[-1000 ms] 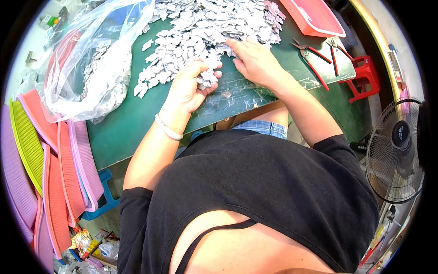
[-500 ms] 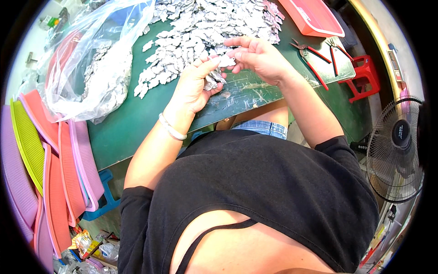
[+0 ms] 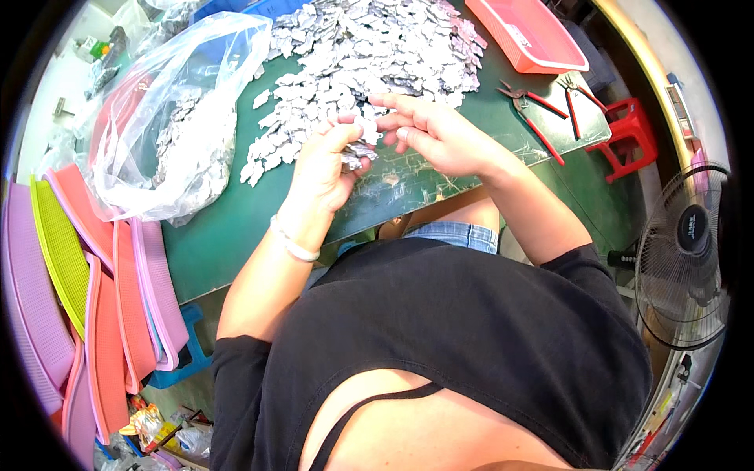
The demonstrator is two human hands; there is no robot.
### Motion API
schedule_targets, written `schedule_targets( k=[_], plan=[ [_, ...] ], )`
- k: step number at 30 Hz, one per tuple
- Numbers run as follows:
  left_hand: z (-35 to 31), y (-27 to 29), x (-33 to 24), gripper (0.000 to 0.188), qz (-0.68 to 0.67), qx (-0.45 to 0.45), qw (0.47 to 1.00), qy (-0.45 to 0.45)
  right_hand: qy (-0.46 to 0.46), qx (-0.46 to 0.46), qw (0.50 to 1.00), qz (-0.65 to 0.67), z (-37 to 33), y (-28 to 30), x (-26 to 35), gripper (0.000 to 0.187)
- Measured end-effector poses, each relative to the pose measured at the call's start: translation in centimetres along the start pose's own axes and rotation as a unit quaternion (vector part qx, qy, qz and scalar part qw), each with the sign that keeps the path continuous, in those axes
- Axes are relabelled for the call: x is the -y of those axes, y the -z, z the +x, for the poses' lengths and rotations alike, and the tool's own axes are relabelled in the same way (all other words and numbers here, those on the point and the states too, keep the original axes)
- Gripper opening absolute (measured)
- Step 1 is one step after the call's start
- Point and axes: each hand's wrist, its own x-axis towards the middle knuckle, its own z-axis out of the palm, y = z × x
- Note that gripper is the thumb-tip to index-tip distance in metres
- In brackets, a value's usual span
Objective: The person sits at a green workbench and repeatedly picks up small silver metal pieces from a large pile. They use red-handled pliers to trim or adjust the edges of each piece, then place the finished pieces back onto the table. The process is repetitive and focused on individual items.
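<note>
Several small, flat, silvery-grey metal pieces with irregular outlines are gripped in my left hand, its thumb and fingers closed around them. One pale piece stands up at its thumb tip. My right hand is just to the right, fingers spread and thumb apart, with nothing visible in it. Its fingertips are close beside the pale piece; whether they touch it I cannot tell. Beyond both hands, a large pile of similar pieces covers the green table.
A clear plastic bag of similar pieces lies at left, above stacked coloured baskets. Red-handled pliers and cutters lie at right, near a pink tray. A red stool and a black fan stand further right.
My right fingers have drawn apart from the piece at my left thumb and opened. The whole view has shifted slightly, so the table and bag appear lower.
</note>
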Motion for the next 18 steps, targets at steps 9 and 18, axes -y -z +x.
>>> schedule_targets(
  k=[9,18],
  plan=[
    [-1.3,0.7,-12.5,0.024,0.176,-0.038,0.914,-0.365,0.052,-0.162,0.952,-0.255,3.6,5.9,-3.6,0.045],
    [-0.7,6.4,-20.3,0.03,0.664,-0.28,0.403,-0.564,0.097,-0.144,0.929,-0.327,10.3,7.8,-7.0,0.052]
  ],
)
